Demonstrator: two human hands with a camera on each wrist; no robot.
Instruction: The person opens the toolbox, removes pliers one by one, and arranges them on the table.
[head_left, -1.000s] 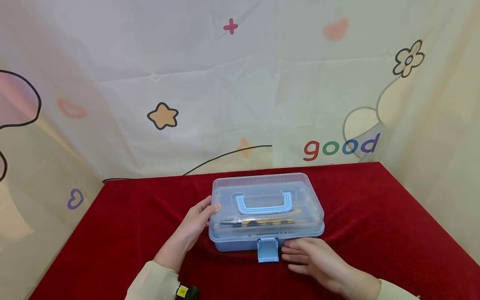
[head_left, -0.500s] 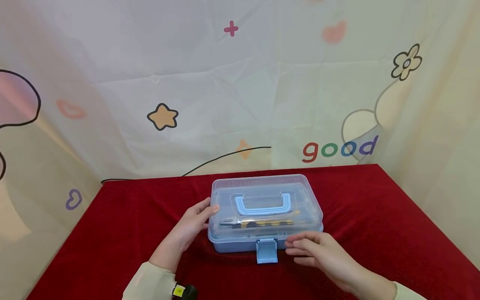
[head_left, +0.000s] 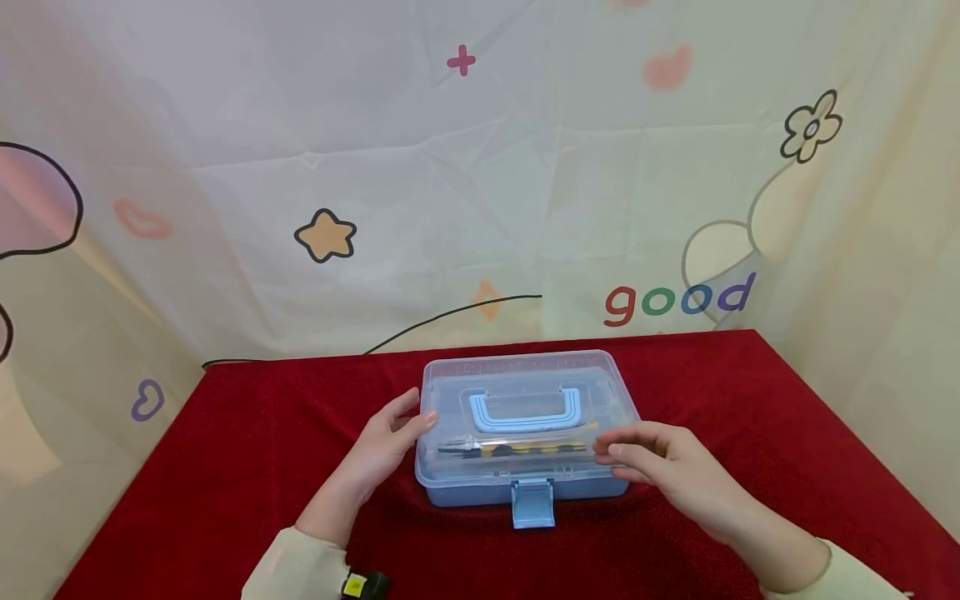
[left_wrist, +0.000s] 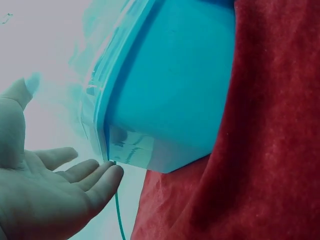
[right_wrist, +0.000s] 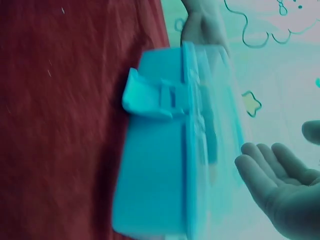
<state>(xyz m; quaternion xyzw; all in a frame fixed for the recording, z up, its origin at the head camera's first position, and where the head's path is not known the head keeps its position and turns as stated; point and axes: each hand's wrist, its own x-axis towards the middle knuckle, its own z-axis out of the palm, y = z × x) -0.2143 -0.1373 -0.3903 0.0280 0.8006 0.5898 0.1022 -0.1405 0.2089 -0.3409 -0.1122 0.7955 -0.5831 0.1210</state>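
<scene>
A blue plastic storage box (head_left: 480,493) with a clear lid stands closed over its base on the red cloth, its front latch (head_left: 533,505) hanging down. A light-blue carrying handle (head_left: 527,422) lies folded on the lid. Yellow-and-black slim items (head_left: 525,450) show through the clear plastic. My left hand (head_left: 384,446) is at the left side, thumb by the lid's edge; the left wrist view shows its fingers spread loosely near the rim (left_wrist: 107,125). Over the front right corner is my right hand (head_left: 675,467), fingers relaxed, holding nothing; they stand beside the lid in the right wrist view.
Red velvet cloth (head_left: 262,467) covers the table. A pale printed curtain (head_left: 420,208) hangs close behind it and along both sides. A dark band with a yellow tag (head_left: 354,585) sits at the left sleeve.
My right hand has risen from beside the latch at the box's front to above its right front corner. The left hand stays at the left side, and the box has hardly moved.
</scene>
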